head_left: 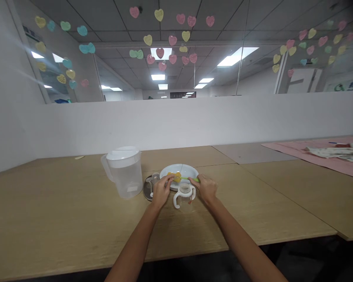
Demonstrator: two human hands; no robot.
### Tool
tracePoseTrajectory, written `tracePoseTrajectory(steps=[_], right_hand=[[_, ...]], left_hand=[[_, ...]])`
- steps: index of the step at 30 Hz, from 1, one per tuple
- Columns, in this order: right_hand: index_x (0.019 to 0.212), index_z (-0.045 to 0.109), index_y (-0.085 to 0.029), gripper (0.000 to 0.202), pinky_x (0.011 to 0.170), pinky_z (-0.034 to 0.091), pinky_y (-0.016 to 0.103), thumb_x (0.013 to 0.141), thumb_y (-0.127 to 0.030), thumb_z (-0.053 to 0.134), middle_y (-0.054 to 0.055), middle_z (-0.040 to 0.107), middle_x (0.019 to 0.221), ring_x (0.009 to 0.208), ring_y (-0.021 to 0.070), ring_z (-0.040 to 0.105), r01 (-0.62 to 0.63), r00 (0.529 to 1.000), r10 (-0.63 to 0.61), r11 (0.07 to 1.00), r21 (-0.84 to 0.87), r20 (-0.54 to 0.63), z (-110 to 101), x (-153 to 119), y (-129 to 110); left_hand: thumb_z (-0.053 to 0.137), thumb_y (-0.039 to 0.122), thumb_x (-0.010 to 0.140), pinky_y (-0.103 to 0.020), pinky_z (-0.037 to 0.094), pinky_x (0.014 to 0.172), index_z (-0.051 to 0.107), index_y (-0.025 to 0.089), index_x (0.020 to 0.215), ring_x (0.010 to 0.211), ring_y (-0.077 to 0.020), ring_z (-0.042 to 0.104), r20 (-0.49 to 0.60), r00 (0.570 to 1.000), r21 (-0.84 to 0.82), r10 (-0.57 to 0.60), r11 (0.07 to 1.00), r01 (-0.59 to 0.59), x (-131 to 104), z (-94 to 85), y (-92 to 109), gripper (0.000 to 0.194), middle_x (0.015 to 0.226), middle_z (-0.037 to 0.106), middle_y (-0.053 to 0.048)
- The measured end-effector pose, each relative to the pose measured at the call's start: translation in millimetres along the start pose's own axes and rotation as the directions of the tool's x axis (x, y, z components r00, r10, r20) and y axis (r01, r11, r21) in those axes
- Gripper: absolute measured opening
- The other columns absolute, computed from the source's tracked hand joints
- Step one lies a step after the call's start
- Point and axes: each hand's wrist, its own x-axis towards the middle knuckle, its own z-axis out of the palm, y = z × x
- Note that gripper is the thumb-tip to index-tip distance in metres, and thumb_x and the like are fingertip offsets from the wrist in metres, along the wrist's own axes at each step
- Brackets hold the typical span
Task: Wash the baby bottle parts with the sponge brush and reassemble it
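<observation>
Over the white oval dish (192, 171), my right hand (206, 188) is closed on a thin green-handled tool (194, 179). The tool reaches left to a yellow piece (178, 175) above the dish. My left hand (161, 190) pinches something small beside the yellow piece, too small to make out. Between my hands, in front of the dish, stands a clear bottle (184, 201) with two white handles and an open top. A dark round tray (147, 189) lies left of my left hand, with a clear cap (155, 178) and a white straw part (150, 187) on it.
A large clear pitcher (125, 176) with a white lid stands at the left of the tray. On the far right, a pink cloth (297, 154) bears a patterned fabric (338, 152). The wooden table (91, 227) meets a white wall behind; its front edge is near my forearms.
</observation>
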Motion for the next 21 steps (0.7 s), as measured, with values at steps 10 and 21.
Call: tracePoseTrajectory(steps=[10,21], right_hand=[[0.056,0.057,-0.015,0.058,0.055,0.019,0.026,0.088,-0.057,0.033,0.005,0.056,0.055,0.053,0.0113,0.043,0.015,0.999,-0.016,1.000,0.006,0.039,0.7,-0.8,-0.1],[0.055,0.056,-0.016,0.058,0.055,0.021,0.026,0.087,-0.059,0.034,0.005,0.057,0.056,0.053,0.0116,0.044,0.010,1.000,-0.011,1.000,0.004,0.029,0.1,0.4,-0.6]], left_hand=[[0.043,0.028,0.089,-0.032,0.047,0.087,0.063,0.023,0.103,0.098,-0.0169,0.062,0.027,0.999,-0.002,0.028,1.000,-0.028,-0.7,2.5,1.6,0.026,0.104,0.068,-0.003],[0.042,0.030,0.089,-0.032,0.046,0.089,0.063,0.021,0.103,0.098,-0.0164,0.061,-0.005,0.998,-0.026,0.062,0.998,-0.062,-0.7,1.4,7.1,0.026,0.103,0.068,-0.004]])
